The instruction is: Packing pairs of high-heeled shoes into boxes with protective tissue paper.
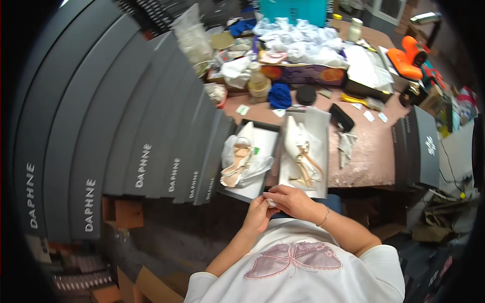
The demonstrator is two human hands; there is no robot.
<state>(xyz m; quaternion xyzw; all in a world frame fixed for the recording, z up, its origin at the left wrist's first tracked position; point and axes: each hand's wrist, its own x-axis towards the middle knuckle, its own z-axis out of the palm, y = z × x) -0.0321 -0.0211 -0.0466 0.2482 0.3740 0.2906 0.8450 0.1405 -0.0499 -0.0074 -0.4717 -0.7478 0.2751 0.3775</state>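
My left hand (257, 216) and my right hand (294, 203) meet close to my body, just off the table's front edge. Between their closed fingers is a small white piece (271, 203), like crumpled paper or tissue; the fingers cover most of it. Beyond my hands, a white pointed shoe (293, 139) with gold straps lies in a white box part (322, 171). Left of it, a dark-edged box part (257, 183) with a white inside holds the other shoe (236, 169), sole side partly showing, amid thin white wrapping (260, 168).
Stacked dark grey shoeboxes (121, 101) rise at the left; another grey box (423, 146) stands at the table's right. A black phone (342, 117), grey cloth (347, 146), yellow-handled brush (371, 103), blue cloth (280, 96) and a carton (308, 74) heaped with white paper lie farther back.
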